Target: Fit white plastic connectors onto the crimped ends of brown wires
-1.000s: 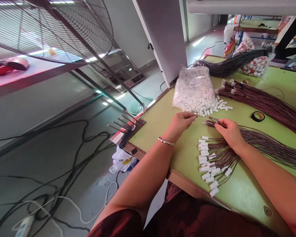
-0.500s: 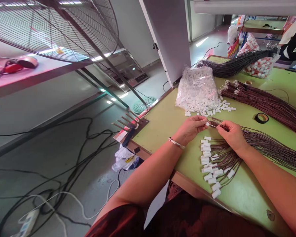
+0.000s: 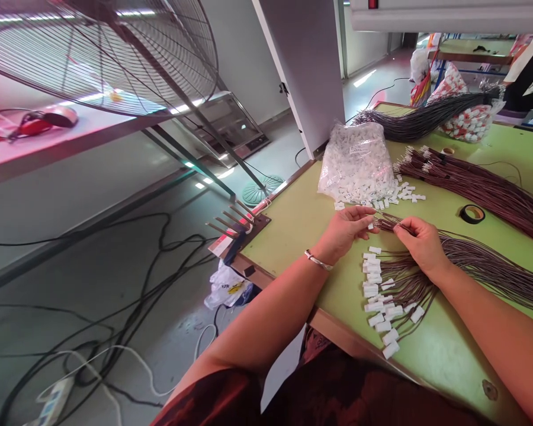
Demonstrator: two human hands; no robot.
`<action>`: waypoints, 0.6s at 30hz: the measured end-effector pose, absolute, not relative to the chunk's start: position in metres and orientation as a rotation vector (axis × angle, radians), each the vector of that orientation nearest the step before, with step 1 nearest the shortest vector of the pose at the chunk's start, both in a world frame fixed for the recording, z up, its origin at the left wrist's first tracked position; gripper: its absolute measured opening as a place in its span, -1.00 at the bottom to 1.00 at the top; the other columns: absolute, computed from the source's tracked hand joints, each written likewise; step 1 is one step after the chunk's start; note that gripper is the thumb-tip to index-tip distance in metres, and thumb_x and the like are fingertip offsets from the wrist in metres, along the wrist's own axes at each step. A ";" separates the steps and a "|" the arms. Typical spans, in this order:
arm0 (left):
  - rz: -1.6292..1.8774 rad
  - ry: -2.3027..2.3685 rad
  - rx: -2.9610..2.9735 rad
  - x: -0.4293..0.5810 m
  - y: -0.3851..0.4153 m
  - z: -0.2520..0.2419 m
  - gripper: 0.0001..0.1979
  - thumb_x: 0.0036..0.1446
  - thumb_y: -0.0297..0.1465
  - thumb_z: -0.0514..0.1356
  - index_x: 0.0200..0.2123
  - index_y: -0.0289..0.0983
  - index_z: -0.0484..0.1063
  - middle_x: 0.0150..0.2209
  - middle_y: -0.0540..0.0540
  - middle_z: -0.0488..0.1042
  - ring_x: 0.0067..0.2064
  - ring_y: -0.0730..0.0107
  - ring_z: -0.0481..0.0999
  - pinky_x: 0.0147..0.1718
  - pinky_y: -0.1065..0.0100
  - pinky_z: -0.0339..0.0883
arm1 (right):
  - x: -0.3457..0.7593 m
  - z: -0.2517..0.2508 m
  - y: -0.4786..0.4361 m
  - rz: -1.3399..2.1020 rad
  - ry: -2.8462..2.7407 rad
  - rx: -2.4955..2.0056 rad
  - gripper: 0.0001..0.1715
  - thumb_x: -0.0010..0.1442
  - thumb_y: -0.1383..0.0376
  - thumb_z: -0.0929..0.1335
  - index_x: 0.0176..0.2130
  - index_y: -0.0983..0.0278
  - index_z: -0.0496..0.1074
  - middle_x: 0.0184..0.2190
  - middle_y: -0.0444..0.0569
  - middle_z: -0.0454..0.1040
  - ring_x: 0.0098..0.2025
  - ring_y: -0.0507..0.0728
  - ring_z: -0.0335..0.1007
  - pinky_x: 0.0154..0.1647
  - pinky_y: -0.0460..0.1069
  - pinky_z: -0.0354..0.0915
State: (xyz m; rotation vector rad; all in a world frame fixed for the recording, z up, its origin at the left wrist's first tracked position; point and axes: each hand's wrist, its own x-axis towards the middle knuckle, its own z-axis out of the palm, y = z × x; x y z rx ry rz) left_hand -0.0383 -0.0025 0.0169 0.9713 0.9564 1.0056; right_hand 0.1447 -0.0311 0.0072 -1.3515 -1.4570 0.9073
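My left hand [image 3: 352, 229] pinches a small white connector [image 3: 371, 225] at the tips of a few brown wires. Just to the right, my right hand [image 3: 421, 241] is closed around those brown wires [image 3: 385, 222], a short way back from their ends. Below both hands lies a bundle of brown wires [image 3: 479, 260], and several of its ends carry white connectors [image 3: 373, 290] spread on the green table [image 3: 293, 236]. Beyond my left hand, loose white connectors [image 3: 406, 192] lie beside a clear plastic bag [image 3: 357, 157] full of them.
A roll of black tape [image 3: 471, 214] lies to the right. Behind it are tied dark red wires [image 3: 475, 177], black wires [image 3: 408, 121] and a bag of red-and-white parts [image 3: 468, 121]. Metal pegs [image 3: 233, 222] stick out at the table's left corner. A large fan [image 3: 160, 53] stands left.
The view has shifted slightly. My left hand has drawn back a little from the right hand, so more of the wire ends shows between them. The right hand keeps its hold.
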 end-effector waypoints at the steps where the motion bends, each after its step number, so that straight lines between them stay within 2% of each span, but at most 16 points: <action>1: 1.011 0.970 1.012 -0.038 -0.003 0.016 -0.69 -0.13 -0.34 0.39 -0.31 -0.38 0.48 -0.50 -0.03 0.47 -0.46 0.48 0.50 -0.54 0.49 0.28 | 0.145 0.007 -0.031 0.908 -1.452 -1.351 -0.74 0.01 0.15 0.35 -0.54 0.28 0.33 -0.64 -0.21 0.15 -0.56 -0.03 0.01 -0.54 -0.09 0.01; 4: 1.072 1.009 1.167 -0.035 -0.004 0.013 -0.73 -0.16 -0.33 0.40 -0.40 -0.38 0.51 -0.53 -0.04 0.49 -0.48 0.53 0.45 -0.44 0.45 0.35 | 0.146 0.007 -0.031 0.899 -1.445 -1.358 -0.74 0.01 0.15 0.35 -0.54 0.28 0.34 -0.64 -0.21 0.17 -0.55 -0.02 0.02 -0.53 -0.09 0.03; 6: 1.112 1.005 1.245 -0.034 -0.005 0.010 -0.76 -0.16 -0.36 0.40 -0.40 -0.37 0.52 -0.46 -0.06 0.53 -0.42 0.50 0.47 -0.34 0.42 0.39 | 0.147 0.008 -0.032 0.890 -1.440 -1.361 -0.75 0.01 0.15 0.35 -0.54 0.28 0.34 -0.64 -0.21 0.16 -0.55 -0.02 0.02 -0.53 -0.09 0.03; 9: 1.130 0.990 1.335 -0.034 -0.004 0.006 -0.75 -0.13 -0.41 0.37 -0.31 -0.35 0.53 -0.36 -0.09 0.55 -0.35 0.48 0.51 -0.25 0.40 0.42 | 0.147 0.008 -0.033 0.888 -1.437 -1.351 -0.75 0.01 0.16 0.34 -0.54 0.27 0.33 -0.64 -0.21 0.16 -0.55 -0.02 0.02 -0.53 -0.09 0.03; 13: 1.122 0.977 1.510 -0.036 -0.003 0.002 -0.66 -0.05 -0.44 0.32 -0.13 -0.32 0.50 -0.33 -0.08 0.53 -0.36 0.49 0.51 -0.29 0.43 0.44 | 0.146 0.010 -0.033 0.877 -1.490 -1.319 -0.77 0.00 0.18 0.34 -0.55 0.27 0.33 -0.64 -0.21 0.16 -0.55 -0.03 0.03 -0.54 -0.10 0.03; 18: 1.191 0.953 1.943 -0.040 -0.004 0.002 -0.70 0.05 -0.43 0.27 -0.10 -0.27 0.49 -0.30 -0.12 0.55 -0.26 0.40 0.53 -0.21 0.38 0.45 | 0.146 0.011 -0.032 0.841 -1.521 -1.333 -0.80 -0.02 0.21 0.33 -0.57 0.27 0.31 -0.66 -0.21 0.13 -0.56 -0.03 0.01 -0.55 -0.10 0.03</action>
